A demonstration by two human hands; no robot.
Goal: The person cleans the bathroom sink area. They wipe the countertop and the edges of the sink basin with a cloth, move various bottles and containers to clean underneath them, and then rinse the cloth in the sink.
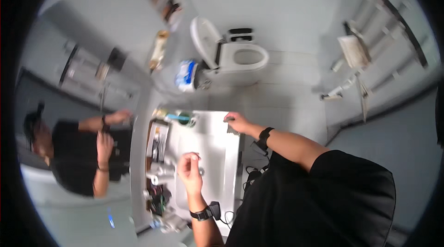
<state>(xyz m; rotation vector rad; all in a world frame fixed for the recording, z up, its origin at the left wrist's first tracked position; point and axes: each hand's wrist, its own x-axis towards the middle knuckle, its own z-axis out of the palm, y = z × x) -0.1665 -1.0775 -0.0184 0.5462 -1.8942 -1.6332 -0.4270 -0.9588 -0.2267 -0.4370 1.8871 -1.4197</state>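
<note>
Left hand [189, 169] over sink [231, 159]; right hand [238, 122] at edge

We see a white toilet [247, 72] at twelve o'clock with its lid [203, 39] up. Two black bars [241, 31] are just past it. Between ten and eleven, we see a blurry blue and white pack [186, 75]. A big mirror [88, 103] is at nine o'clock. At two o'clock, we spot a blurry, pale, boxy thing [354, 52].
</note>
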